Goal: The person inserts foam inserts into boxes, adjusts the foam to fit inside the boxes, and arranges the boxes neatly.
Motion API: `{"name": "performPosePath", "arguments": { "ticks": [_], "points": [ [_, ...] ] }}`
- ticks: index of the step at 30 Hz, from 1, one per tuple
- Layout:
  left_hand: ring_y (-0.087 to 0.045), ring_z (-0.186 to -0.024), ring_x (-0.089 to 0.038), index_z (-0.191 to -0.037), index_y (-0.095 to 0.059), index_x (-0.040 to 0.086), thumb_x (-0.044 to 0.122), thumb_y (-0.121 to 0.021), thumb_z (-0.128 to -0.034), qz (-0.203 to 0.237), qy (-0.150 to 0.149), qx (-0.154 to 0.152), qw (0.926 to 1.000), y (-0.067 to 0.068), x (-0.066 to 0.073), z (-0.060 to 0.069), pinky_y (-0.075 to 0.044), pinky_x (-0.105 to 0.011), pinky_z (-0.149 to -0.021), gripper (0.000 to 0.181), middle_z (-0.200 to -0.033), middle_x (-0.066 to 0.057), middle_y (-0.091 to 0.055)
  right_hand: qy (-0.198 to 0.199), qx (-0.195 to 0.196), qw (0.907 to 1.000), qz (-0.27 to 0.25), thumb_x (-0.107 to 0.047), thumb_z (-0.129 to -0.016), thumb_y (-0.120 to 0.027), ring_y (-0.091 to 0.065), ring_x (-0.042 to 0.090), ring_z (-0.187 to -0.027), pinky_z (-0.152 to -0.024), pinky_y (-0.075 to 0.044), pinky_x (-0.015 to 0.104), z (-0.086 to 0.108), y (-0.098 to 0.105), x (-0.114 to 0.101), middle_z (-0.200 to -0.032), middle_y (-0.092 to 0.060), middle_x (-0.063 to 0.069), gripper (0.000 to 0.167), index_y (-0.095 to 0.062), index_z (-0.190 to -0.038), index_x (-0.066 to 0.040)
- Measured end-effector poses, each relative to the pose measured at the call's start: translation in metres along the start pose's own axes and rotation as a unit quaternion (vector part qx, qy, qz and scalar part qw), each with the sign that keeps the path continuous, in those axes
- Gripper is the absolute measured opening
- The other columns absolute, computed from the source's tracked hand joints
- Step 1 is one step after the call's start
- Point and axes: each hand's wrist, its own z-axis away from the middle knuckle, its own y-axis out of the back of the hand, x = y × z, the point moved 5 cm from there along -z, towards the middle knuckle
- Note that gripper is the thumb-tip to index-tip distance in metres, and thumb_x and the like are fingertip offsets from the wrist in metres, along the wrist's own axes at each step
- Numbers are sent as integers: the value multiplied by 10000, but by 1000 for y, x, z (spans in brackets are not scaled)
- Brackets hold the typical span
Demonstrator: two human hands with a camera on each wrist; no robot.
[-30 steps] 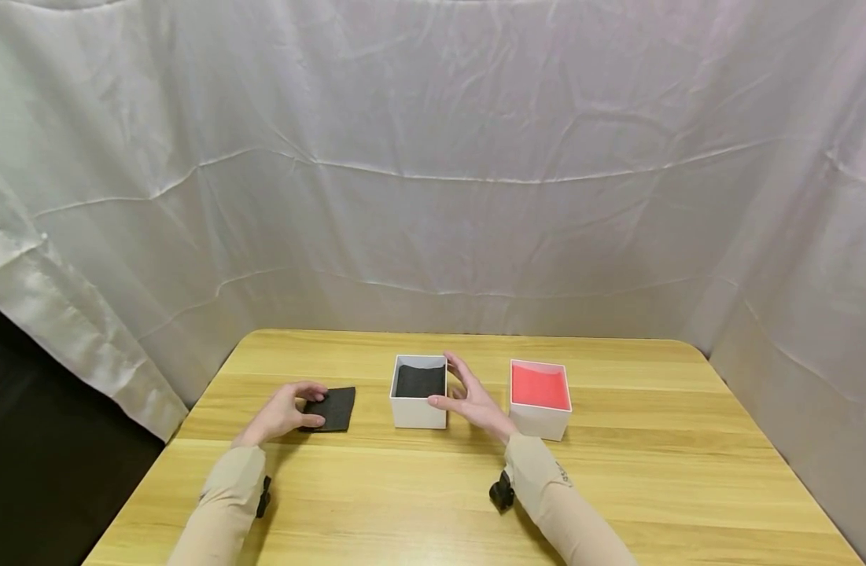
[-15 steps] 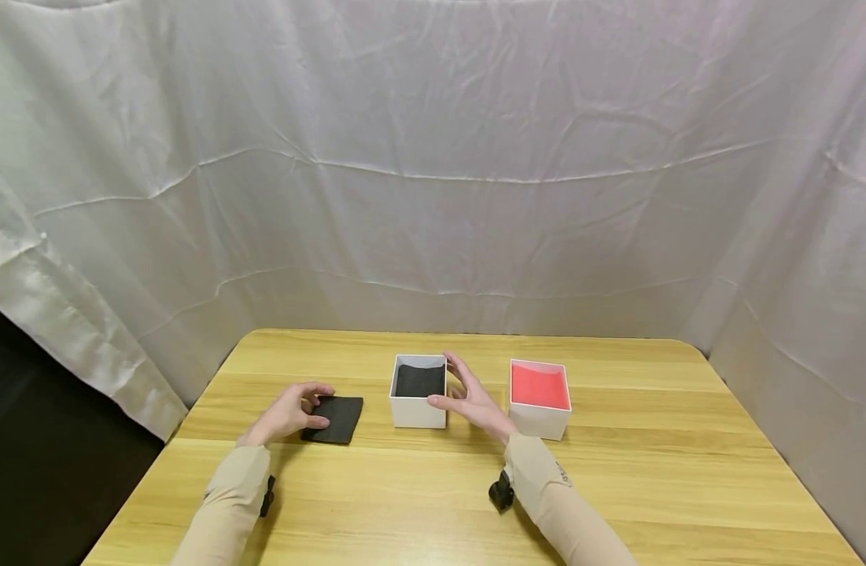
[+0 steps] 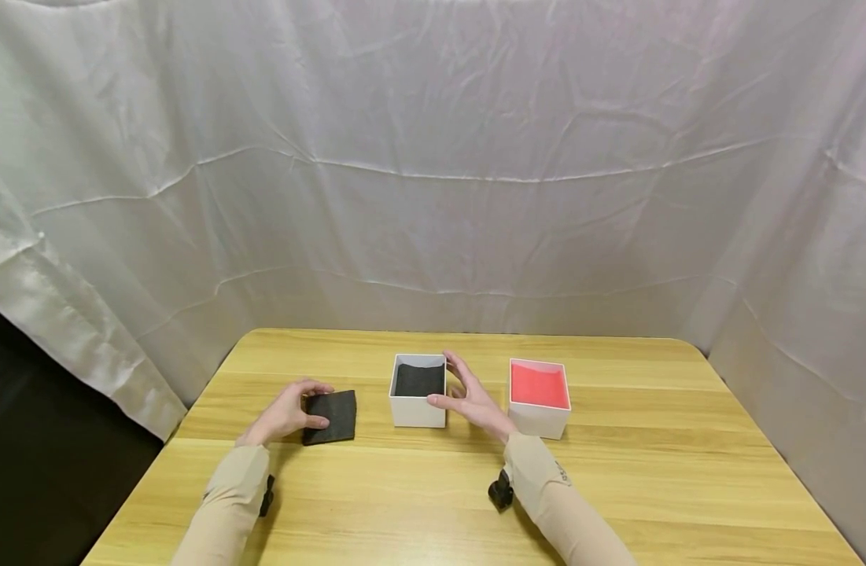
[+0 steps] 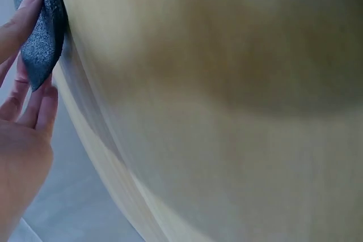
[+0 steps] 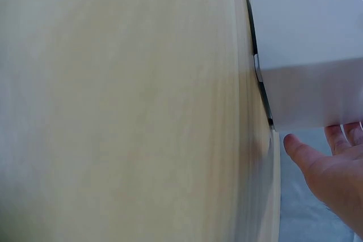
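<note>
My left hand [image 3: 285,410] pinches a square black foam pad [image 3: 333,417] near the left of the table. In the left wrist view the thumb lies on the grainy face of the foam pad [image 4: 42,43], with fingers behind it. Against the right side of an open-topped white box [image 3: 418,412] my right hand [image 3: 473,405] rests, its fingers straight and spread. The right wrist view has the box [image 5: 312,38] beside the fingers. Inside that box lies a piece of black foam [image 3: 420,381].
A second white box [image 3: 537,422], with red foam [image 3: 539,385] inside it, stands right of my right hand. Both boxes are on the wooden table [image 3: 376,503]. A pale curtain [image 3: 433,157] hangs behind and at the sides.
The black foam pad in my left hand has shifted slightly and turned, first to the right and toward me, then back left. My right hand and both boxes have stayed put.
</note>
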Motion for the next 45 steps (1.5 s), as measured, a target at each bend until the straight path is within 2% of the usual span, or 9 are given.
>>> {"name": "performPosePath", "arguments": {
  "ticks": [3,8,16,23,27,31,34,41,45],
  "points": [
    [-591,-1072,-323,-1187,-676,-19,21,-874,-729,106,55,13,9999,1,0,-1,-497,-409,-916,500,-1172,-186,-636,-6,-13,10000,13,-186,-905,-751,-150,356,-1571,-1261,-165,566,0,0,0,-1693,-167,131,934,-152,-1621,-213],
    [-605,-965,-266,-1239,-640,-44,-17,-822,-780,658,184,4,9977,5,4,-1,-491,-250,-775,494,-1160,-216,-595,-2,-8,10000,-16,-172,-907,-747,-144,355,-1573,-1263,-157,566,-1,0,-1,-1691,-172,135,931,-152,-1621,-208],
    [-605,-1037,-264,-1227,-617,-71,51,-764,-874,1130,57,304,9931,17,13,-2,-505,-222,-815,401,-1170,-254,-637,32,-1,10000,-19,-165,-906,-747,-146,361,-1571,-1259,-159,578,-1,0,0,-1691,-174,138,932,-151,-1622,-189],
    [-645,-908,-73,-1255,-573,-41,84,-726,-917,1210,33,718,9900,21,19,-6,-488,-199,-773,391,-1053,-218,-691,94,10,10000,-27,-142,-899,-748,-149,346,-1573,-1262,-160,569,-1,-1,-1,-1689,-187,128,949,-137,-1625,-152],
    [-625,-902,6,-1209,-597,-38,66,-728,-912,1557,-198,1202,9803,23,25,-10,-503,-174,-775,341,-1044,-219,-702,104,0,9999,-40,-145,-897,-750,-146,350,-1574,-1261,-161,571,-1,-1,-1,-1690,-183,130,950,-139,-1625,-156],
    [-612,-842,31,-1153,-620,-41,54,-751,-890,1910,-446,1754,9648,28,36,-14,-514,-155,-694,309,-962,-13,-709,127,16,9999,-12,-145,-896,-750,-148,349,-1573,-1258,-169,574,-1,-1,-1,-1688,-190,134,947,-144,-1623,-143],
    [-627,-833,36,-1160,-627,-22,76,-766,-883,2065,-462,1912,9585,31,46,-16,-537,-165,-665,325,-914,124,-689,131,26,9999,8,-143,-894,-750,-152,347,-1573,-1257,-174,573,-1,-1,-1,-1686,-197,132,951,-140,-1623,-130],
    [-677,-859,14,-1179,-654,9,63,-797,-848,2063,-823,1959,9551,33,69,-23,-585,-205,-745,364,-1010,-183,-731,127,39,9999,8,-142,-897,-747,-153,350,-1572,-1257,-174,574,0,-1,-2,-1688,-192,129,940,-149,-1623,-153],
    [-665,-908,46,-1181,-676,42,92,-799,-852,1888,-836,1854,9607,30,79,-30,-563,-168,-780,354,-1111,-216,-706,136,18,9999,20,-148,-900,-746,-150,339,-1574,-1259,-174,571,0,-1,-2,-1692,-185,116,932,-158,-1622,-173]
  ]
}}
